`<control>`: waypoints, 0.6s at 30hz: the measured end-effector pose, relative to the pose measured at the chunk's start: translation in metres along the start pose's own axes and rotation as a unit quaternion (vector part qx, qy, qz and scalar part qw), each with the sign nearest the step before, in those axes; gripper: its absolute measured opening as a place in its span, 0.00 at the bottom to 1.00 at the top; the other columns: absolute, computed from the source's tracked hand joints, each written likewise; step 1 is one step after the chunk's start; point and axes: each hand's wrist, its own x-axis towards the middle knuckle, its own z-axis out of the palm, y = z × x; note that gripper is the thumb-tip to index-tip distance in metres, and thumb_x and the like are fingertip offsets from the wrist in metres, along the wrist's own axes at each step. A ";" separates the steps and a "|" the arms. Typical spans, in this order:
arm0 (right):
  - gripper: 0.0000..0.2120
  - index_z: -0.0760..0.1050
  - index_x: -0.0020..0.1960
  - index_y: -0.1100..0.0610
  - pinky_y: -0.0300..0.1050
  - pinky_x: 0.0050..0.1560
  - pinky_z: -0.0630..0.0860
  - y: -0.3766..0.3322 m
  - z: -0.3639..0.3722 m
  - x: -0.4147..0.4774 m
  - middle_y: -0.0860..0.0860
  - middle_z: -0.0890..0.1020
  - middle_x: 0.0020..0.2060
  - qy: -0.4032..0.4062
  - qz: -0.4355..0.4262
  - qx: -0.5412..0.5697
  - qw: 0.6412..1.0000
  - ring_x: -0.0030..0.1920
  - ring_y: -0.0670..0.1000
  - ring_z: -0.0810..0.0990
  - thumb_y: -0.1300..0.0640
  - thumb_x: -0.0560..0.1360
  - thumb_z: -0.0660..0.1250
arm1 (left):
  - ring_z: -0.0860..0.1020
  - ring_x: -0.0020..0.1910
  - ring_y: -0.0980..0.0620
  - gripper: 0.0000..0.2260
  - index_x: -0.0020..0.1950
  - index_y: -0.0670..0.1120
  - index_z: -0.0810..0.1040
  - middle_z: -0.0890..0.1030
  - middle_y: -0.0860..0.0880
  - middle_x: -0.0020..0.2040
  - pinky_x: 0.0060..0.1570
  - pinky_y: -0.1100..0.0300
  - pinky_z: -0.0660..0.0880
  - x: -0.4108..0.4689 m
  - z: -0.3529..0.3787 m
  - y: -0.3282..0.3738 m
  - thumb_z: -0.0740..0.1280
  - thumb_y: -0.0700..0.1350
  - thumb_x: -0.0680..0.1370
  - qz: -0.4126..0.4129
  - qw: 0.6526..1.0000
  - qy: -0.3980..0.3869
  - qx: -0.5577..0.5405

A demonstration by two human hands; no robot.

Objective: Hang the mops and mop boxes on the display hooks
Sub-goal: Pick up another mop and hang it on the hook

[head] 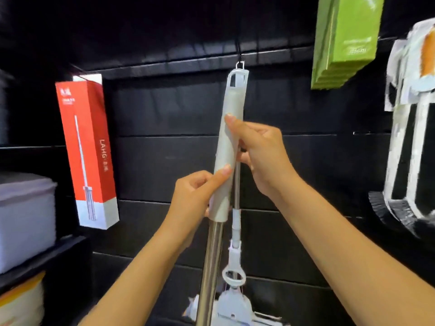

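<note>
The left hand [195, 191] pinched the low end of the mop [231, 107] by its smooth grey plastic sleeve. The right hand [261, 156] curled round it higher up, with shiny steel tube below. The sleeve's squared loop sat just under the metal hook [240, 64] on the black slatted wall [164, 109] — a tall red mop box [87, 147] tilted at the left.

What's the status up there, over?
Left hand and right hand both gripping mop handle. Its hang loop just under the hook, not plainly on. Nothing blocking the hook.
</note>
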 end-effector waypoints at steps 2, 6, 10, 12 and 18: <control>0.13 0.79 0.36 0.57 0.43 0.42 0.81 0.006 -0.004 0.036 0.48 0.82 0.31 -0.013 -0.005 -0.008 1.000 0.36 0.46 0.82 0.53 0.77 0.69 | 0.81 0.41 0.43 0.21 0.41 0.40 0.79 0.80 0.49 0.35 0.46 0.45 0.82 0.034 0.005 -0.001 0.70 0.59 0.66 -0.006 1.000 -0.003 -0.009; 0.14 0.79 0.35 0.57 0.40 0.39 0.82 0.017 -0.011 0.094 0.50 0.83 0.35 -0.029 -0.024 -0.044 0.998 0.36 0.44 0.83 0.52 0.76 0.69 | 0.82 0.36 0.50 0.20 0.46 0.41 0.80 0.81 0.53 0.32 0.43 0.49 0.82 0.089 0.011 -0.008 0.70 0.58 0.68 -0.006 0.999 -0.009 -0.037; 0.17 0.78 0.32 0.57 0.49 0.47 0.82 0.023 -0.020 0.138 0.52 0.81 0.34 -0.035 -0.039 -0.080 0.995 0.38 0.50 0.81 0.50 0.76 0.70 | 0.84 0.38 0.46 0.23 0.47 0.39 0.79 0.82 0.51 0.35 0.45 0.47 0.82 0.137 0.017 -0.013 0.71 0.59 0.67 0.000 0.999 -0.022 -0.045; 0.17 0.80 0.36 0.61 0.56 0.53 0.81 0.018 -0.024 0.158 0.55 0.80 0.36 -0.026 -0.050 -0.092 0.994 0.40 0.52 0.80 0.49 0.76 0.70 | 0.84 0.42 0.42 0.24 0.46 0.38 0.79 0.83 0.48 0.38 0.48 0.43 0.82 0.163 0.021 -0.010 0.71 0.59 0.67 0.011 0.999 -0.030 -0.036; 0.17 0.81 0.48 0.65 0.60 0.51 0.82 -0.007 -0.023 0.207 0.57 0.81 0.40 0.029 -0.093 -0.115 0.989 0.40 0.54 0.81 0.49 0.76 0.69 | 0.84 0.43 0.43 0.24 0.47 0.38 0.79 0.84 0.43 0.46 0.41 0.52 0.82 0.222 0.031 0.019 0.69 0.61 0.71 0.087 0.994 -0.068 -0.005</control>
